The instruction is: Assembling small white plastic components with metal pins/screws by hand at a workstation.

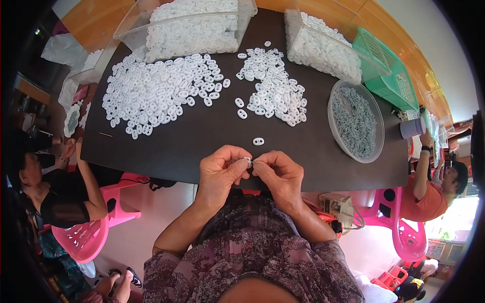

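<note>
Just past the table's near edge, my left hand (222, 169) pinches a small white plastic piece (247, 159) between thumb and fingers. My right hand (280, 174) meets it there, thumb and forefinger closed against the piece; whatever they pinch is too small to make out. A single white oval piece with two holes (258, 141) lies on the table a little beyond my fingertips. Farther off are two heaps of such pieces, a large heap (156, 88) on the left and a smaller heap (275, 93) in the middle.
Clear plastic bins (242, 22) of white pieces stand at the back. On the right sit a round tub (331, 121) of small grey metal parts, a green basket (404, 101) and a purple-grey cup (413, 128). One person (50, 187) sits left, another (429, 197) right.
</note>
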A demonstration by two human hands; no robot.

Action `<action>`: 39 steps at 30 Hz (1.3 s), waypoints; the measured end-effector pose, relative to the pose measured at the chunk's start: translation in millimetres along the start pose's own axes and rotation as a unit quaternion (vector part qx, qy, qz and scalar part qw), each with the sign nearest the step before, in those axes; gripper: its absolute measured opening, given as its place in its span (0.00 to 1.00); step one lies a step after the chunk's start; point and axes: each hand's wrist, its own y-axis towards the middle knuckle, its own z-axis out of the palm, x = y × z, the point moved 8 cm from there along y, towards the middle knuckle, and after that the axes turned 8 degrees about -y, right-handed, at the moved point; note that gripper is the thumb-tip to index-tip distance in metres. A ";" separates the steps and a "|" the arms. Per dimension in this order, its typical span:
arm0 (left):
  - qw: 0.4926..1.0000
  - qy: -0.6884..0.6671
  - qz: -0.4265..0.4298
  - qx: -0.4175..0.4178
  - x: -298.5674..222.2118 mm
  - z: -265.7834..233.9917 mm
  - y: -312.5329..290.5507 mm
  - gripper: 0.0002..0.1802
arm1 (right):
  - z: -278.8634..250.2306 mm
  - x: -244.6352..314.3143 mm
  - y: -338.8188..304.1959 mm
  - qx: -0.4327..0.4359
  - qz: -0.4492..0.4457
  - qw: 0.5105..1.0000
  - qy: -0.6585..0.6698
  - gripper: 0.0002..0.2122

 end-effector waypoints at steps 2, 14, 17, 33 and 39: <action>1.000 0.005 -0.003 0.004 -0.5 0.5 -0.7 0.07 | 0.1 1.4 0.6 -0.021 -0.020 1.000 0.006 0.02; 0.986 0.137 0.088 -0.026 -9.3 6.5 -8.1 0.03 | 5.7 0.9 0.5 -0.012 -0.042 0.999 -0.027 0.03; 0.981 0.156 0.117 -0.011 -13.5 8.2 -8.2 0.03 | 6.2 2.1 0.2 -0.004 -0.040 0.999 -0.032 0.03; 0.999 0.025 0.023 -0.010 -12.2 -7.5 -9.5 0.05 | 15.2 -1.5 3.9 0.027 0.042 0.996 0.071 0.04; 0.999 0.040 0.033 -0.011 -13.7 -7.2 -11.3 0.04 | 15.1 -2.4 3.7 0.017 0.032 0.996 0.085 0.05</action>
